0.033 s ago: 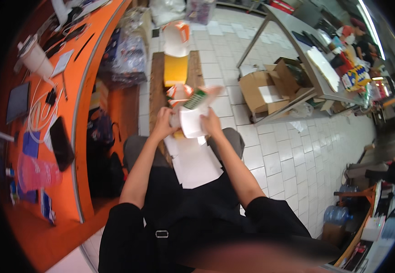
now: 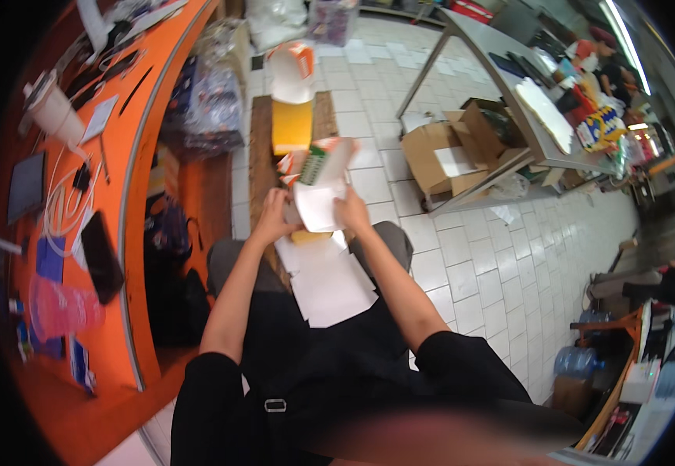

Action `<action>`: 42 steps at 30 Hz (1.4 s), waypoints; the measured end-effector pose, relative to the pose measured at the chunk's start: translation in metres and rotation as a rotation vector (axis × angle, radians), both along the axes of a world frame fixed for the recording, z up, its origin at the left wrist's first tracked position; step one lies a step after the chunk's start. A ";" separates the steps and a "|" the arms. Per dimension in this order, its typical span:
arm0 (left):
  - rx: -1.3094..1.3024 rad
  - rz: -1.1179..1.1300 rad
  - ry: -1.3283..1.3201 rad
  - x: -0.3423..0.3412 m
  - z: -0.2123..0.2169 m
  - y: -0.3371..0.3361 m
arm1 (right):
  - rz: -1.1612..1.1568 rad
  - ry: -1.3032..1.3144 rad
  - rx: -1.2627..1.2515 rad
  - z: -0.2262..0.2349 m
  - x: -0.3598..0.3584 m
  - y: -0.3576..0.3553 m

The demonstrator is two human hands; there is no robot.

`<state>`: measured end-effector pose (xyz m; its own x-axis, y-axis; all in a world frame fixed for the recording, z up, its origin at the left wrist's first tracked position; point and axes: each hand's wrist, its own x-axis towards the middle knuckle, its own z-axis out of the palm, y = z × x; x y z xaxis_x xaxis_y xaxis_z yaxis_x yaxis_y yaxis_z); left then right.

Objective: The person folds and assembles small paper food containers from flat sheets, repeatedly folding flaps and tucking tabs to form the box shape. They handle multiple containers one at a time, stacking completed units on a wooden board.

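Note:
Over my knees I hold a paper food carton [image 2: 320,208], white inside with orange and green print on its raised flap. My right hand [image 2: 351,211] grips its right side, thumb against the white face. My left hand [image 2: 274,215] is closed at the left edge, though its fingertips are partly hidden. Flat white carton sheets [image 2: 330,287] lie across my lap below. Beyond the held carton, another orange-and-white carton [image 2: 292,166] is partly covered by it. Farther along the wooden bench [image 2: 262,155] stand a yellow block-like thing [image 2: 292,126] and an open orange-and-white carton [image 2: 291,74].
An orange desk [image 2: 112,179] runs along my left, carrying a phone [image 2: 102,256], a pink plastic cup [image 2: 66,305], a tumbler [image 2: 54,109] and cables. To the right, an open cardboard box [image 2: 450,159] sits under a metal table [image 2: 501,85]. People are at the far right.
The held carton's printed flap has swung a little leftward and stands more upright. Both hands keep their hold, and the whole view has shifted slightly.

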<state>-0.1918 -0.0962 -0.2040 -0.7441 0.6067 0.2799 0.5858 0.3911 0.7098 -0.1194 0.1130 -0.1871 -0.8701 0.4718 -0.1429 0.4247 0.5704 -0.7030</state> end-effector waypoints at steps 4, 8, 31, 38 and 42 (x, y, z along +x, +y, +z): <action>0.047 -0.085 -0.202 -0.021 -0.011 0.006 | -0.010 0.115 0.149 -0.028 -0.039 -0.009; 0.125 -0.256 -0.379 -0.027 -0.034 0.018 | -0.120 0.176 0.284 -0.042 -0.042 -0.019; 0.157 0.215 -0.368 0.017 -0.059 0.017 | 0.057 0.163 0.179 -0.080 -0.014 -0.027; 0.478 0.636 -0.451 0.018 -0.109 0.045 | 0.013 0.006 0.269 -0.078 -0.013 -0.035; 0.445 0.632 -0.743 0.002 -0.119 0.046 | -0.088 0.097 0.045 -0.078 -0.018 -0.031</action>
